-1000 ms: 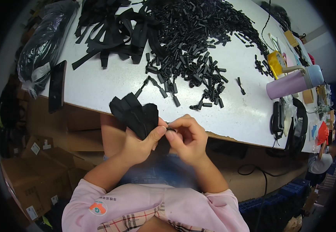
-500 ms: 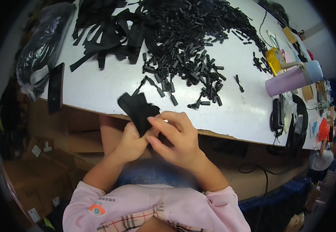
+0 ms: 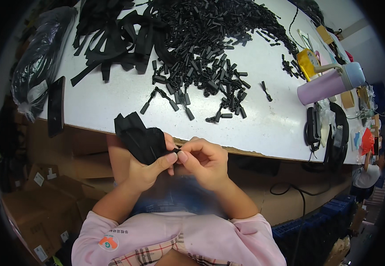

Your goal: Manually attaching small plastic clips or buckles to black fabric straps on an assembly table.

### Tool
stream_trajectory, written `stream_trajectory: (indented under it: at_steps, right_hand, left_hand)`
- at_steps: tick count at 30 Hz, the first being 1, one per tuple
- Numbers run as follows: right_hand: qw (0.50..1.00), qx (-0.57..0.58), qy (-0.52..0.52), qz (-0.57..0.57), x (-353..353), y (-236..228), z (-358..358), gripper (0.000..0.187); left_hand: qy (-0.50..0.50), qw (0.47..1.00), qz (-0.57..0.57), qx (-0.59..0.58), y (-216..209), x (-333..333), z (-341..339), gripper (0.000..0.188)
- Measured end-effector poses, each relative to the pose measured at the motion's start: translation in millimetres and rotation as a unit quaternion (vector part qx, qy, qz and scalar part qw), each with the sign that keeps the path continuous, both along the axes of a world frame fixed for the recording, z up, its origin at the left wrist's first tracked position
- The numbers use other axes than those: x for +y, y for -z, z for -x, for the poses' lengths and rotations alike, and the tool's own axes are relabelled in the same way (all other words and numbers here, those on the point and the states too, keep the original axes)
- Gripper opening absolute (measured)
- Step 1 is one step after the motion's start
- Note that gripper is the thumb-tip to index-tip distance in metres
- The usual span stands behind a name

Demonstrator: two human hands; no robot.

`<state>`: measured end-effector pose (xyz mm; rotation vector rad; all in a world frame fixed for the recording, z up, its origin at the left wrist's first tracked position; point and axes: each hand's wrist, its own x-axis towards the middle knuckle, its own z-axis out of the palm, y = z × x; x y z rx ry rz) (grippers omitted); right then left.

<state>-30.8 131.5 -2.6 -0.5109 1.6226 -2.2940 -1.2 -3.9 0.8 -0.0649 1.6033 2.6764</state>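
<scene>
Black fabric strips (image 3: 139, 139), which look like zipper tapes, are bunched in my left hand (image 3: 146, 175) just off the table's front edge. They fan up and to the left out of its grip. Close beside it, my right hand (image 3: 208, 164) is closed, thumb against fingers, on a small dark end of a strip between the two thumbs. Whether a slider sits on that end is hidden by the fingertips. Beyond my hands, a large heap of black zipper sliders with pulls (image 3: 197, 53) covers the white table (image 3: 135, 97). A lone slider (image 3: 266, 91) lies to its right.
More black strips (image 3: 121, 44) lie at the far left, beside a plastic-wrapped bundle (image 3: 44, 57) and a dark flat phone-like slab (image 3: 56, 106). A lilac bottle (image 3: 321, 86) lies on the right near a yellow tape measure (image 3: 307, 62). Cardboard boxes (image 3: 46, 213) stand below left.
My left hand has turned and the strips now tilt further left. My right hand, loosely curled before, has come in against the left thumb and pinches the strip end. The view has shifted slightly.
</scene>
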Motion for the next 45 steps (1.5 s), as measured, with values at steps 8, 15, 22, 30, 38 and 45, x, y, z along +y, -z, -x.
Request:
stream_trajectory:
  at_steps: [8,15,22,30,38,45]
  right_hand:
    - [0.989,-0.127,-0.034,0.065,8,9,-3,0.002]
    - [0.927,0.368,0.074,-0.001,15,-64,1,0.005]
    - [0.925,0.204,-0.05,0.318,12,-106,-19,0.019]
    - [0.966,0.091,0.086,0.224,19,-111,-51,0.017]
    - [0.869,0.233,0.231,-0.369,46,-8,84,0.009]
    - [0.686,0.327,0.19,-0.622,33,-7,91,0.01]
  left_hand:
    - [0.023,0.984,0.15,0.09,4,5,-8,0.018]
    - [0.017,0.995,-0.053,-0.078,10,-4,0,0.021]
    - [0.044,0.991,-0.088,-0.086,12,1,3,0.02]
    - [0.035,0.992,-0.099,-0.067,13,-1,3,0.021]
    - [0.027,0.994,-0.086,-0.053,18,-6,2,0.018]
    - [-0.026,0.996,0.029,-0.078,12,1,1,0.018]
